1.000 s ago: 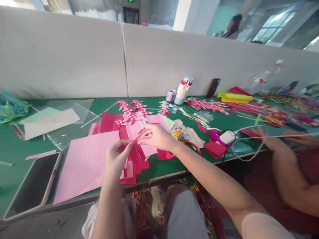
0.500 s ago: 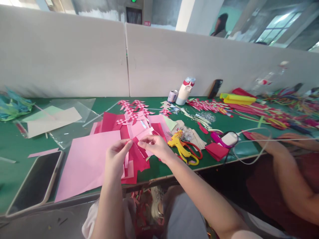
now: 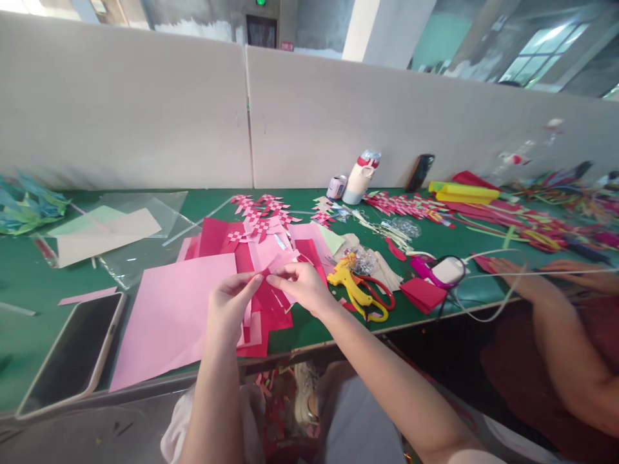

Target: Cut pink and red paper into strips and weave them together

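My left hand (image 3: 231, 306) and my right hand (image 3: 300, 288) meet over a pile of red and pink paper strips (image 3: 265, 309) near the table's front edge. Both pinch a small red paper piece (image 3: 261, 278) between thumb and fingertips. A large pink sheet (image 3: 169, 316) lies under and left of my left hand. More red and pink sheets (image 3: 217, 238) spread behind it, with woven red-and-white paper pieces (image 3: 258, 216) further back. Yellow-handled scissors (image 3: 355, 290) lie just right of my right hand.
A phone (image 3: 72, 351) lies at the front left. Clear plastic sleeves with pale paper (image 3: 106, 229) sit at the back left. A white bottle (image 3: 360, 177) and small can (image 3: 335, 187) stand by the partition. Another person's arms (image 3: 556, 322) rest on the green table (image 3: 29, 290) at the right.
My right hand drew back toward me from over the scissors area, uncovering the yellow scissors, and now meets my left hand on the red piece. The view shifted slightly.
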The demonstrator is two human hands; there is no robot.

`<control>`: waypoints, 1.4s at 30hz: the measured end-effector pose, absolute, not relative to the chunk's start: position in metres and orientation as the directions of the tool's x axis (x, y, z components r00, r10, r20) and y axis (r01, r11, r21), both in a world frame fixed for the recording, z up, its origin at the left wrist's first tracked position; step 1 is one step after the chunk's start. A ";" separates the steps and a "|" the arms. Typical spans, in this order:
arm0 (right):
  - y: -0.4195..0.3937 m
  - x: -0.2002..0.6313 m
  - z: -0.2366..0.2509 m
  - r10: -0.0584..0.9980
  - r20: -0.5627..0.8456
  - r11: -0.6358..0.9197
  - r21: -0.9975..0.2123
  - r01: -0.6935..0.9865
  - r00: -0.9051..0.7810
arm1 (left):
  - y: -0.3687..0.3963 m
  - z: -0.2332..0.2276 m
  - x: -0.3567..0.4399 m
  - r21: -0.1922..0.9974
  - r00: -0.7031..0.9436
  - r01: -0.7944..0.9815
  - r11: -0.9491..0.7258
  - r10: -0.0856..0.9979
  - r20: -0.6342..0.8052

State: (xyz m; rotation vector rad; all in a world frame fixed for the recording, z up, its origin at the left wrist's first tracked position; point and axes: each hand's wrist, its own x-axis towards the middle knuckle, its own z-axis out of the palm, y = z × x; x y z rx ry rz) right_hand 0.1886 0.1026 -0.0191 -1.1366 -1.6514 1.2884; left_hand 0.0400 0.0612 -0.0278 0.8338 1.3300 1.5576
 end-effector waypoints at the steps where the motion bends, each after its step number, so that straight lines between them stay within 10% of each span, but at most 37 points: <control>1: 0.102 0.188 -0.019 0.942 0.029 0.101 -0.975 0.199 -0.333 | 0.061 -0.028 0.040 0.979 -0.367 -0.204 -0.015 0.928 -0.062; 17: 0.089 0.191 -0.033 0.898 -0.099 -0.009 -0.978 0.207 -0.428 | 0.062 -0.026 0.040 0.968 -0.441 -0.249 -0.036 0.894 -0.080; 23: 0.094 0.184 -0.035 0.894 -0.160 -0.259 -0.946 -0.193 -0.418 | 0.060 -0.026 0.040 0.962 -0.332 -0.274 -0.014 0.940 -0.081; 42: 0.093 0.167 -0.039 0.983 -0.122 -0.164 -0.917 -0.363 -0.134 | 0.058 -0.027 0.031 0.976 -0.229 -0.164 0.140 0.958 -0.176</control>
